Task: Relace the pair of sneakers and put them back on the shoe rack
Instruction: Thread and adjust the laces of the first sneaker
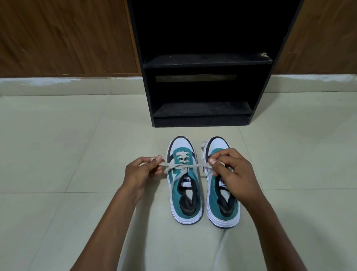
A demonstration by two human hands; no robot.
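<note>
Two teal, white and black sneakers stand side by side on the floor, toes pointing at the rack. The left sneaker (185, 184) has a grey lace (182, 166) threaded through its eyelets and crossed over the tongue. My left hand (141, 172) pinches one lace end to the left of this shoe. My right hand (229, 170) pinches the other end, pulled to the right, and hovers over the right sneaker (221, 207), hiding its tongue and eyelets. The black shoe rack (206, 61) stands just beyond the shoes.
The rack has two low shelves, an upper one and a bottom shelf (201, 110) near the floor. Brown wooden panels (56, 36) flank it on both sides. Pale floor tiles (61, 150) stretch around the shoes.
</note>
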